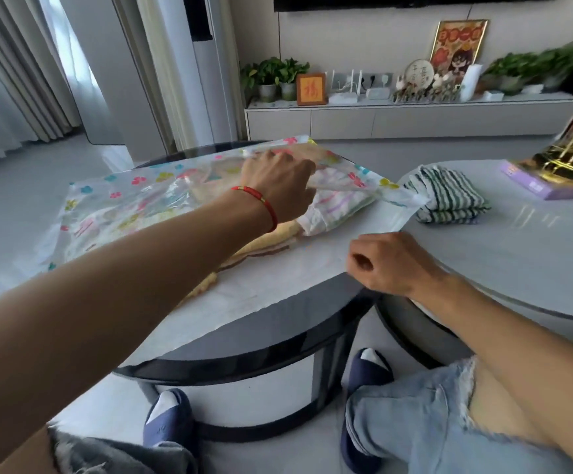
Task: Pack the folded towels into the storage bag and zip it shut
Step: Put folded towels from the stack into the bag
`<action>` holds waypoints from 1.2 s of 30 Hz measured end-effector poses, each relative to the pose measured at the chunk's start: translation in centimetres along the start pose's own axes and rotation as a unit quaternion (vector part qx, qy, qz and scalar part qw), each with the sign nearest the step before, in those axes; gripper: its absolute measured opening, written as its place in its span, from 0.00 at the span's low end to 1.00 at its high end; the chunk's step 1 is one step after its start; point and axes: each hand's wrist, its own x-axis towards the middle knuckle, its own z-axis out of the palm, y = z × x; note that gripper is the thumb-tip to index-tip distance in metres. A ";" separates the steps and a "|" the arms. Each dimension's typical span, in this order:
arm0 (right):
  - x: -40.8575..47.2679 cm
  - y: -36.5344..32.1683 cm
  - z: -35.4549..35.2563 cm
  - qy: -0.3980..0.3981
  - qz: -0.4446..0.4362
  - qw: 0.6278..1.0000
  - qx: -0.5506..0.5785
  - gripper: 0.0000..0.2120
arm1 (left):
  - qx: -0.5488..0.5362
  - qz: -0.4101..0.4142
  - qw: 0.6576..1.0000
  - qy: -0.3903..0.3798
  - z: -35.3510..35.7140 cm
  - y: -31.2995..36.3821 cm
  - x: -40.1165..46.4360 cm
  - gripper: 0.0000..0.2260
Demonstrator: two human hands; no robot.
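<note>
Two hands are on the clear flowery bag on the round table. The left hand is in the bag's mouth, touching a pastel striped towel; its fingers are hidden, so its grip is unclear. The right hand pinches the bag's near edge. A green striped towel lies just beside the bag.

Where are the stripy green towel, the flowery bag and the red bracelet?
stripy green towel (449,195), head view, top of the folded stack.
flowery bag (124,200), head view, clear printed top sheet.
red bracelet (261,200), head view, band on the left wrist.
</note>
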 end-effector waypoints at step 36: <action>-6.0 19.4 -9.8 -0.055 0.524 0.554 0.644 0.24 | 0.025 -0.026 0.996 -0.082 2.0 2.6 6.4 0.17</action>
